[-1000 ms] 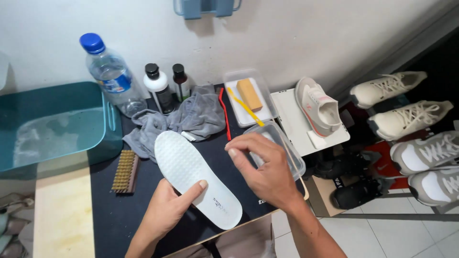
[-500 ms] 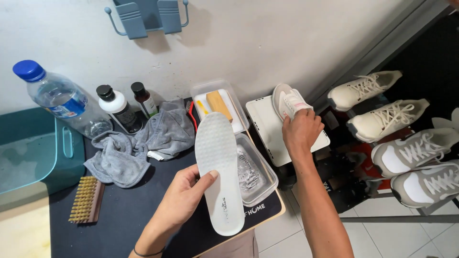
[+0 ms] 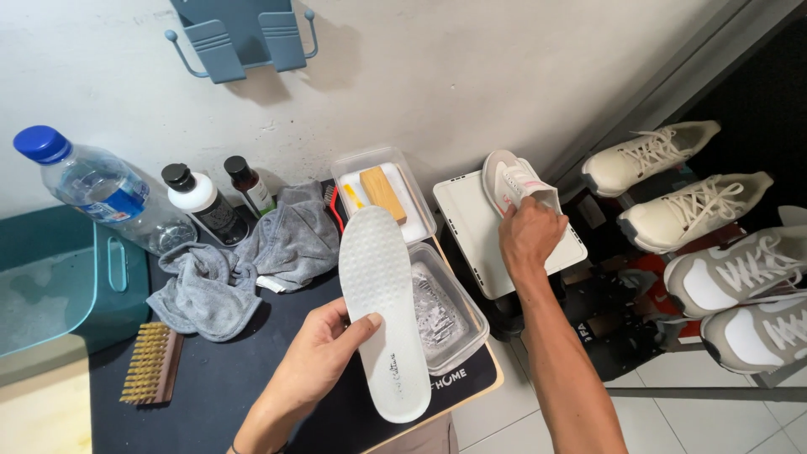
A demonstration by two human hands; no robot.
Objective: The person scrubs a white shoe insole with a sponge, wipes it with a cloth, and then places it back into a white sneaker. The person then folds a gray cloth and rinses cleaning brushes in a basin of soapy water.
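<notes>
While left hand (image 3: pixel 315 361) grips insole (image 3: pixel 380 303), right hand (image 3: pixel 528 237) grasps sneaker (image 3: pixel 508 178)

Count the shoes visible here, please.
5: one under the right hand on the white tray, four on the rack. Others may be hidden.

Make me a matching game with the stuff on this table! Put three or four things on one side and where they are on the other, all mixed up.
Things:
1. white insole
2. pink and white sneaker
3. bristle brush
4. plastic water bottle

Places:
A. lying flat on the dark mat, near the left edge
B. held in the left hand
C. leaning by the wall, blue cap on top
D. under the right hand, on a white tray

Pairs: 1-B, 2-D, 3-A, 4-C
</notes>
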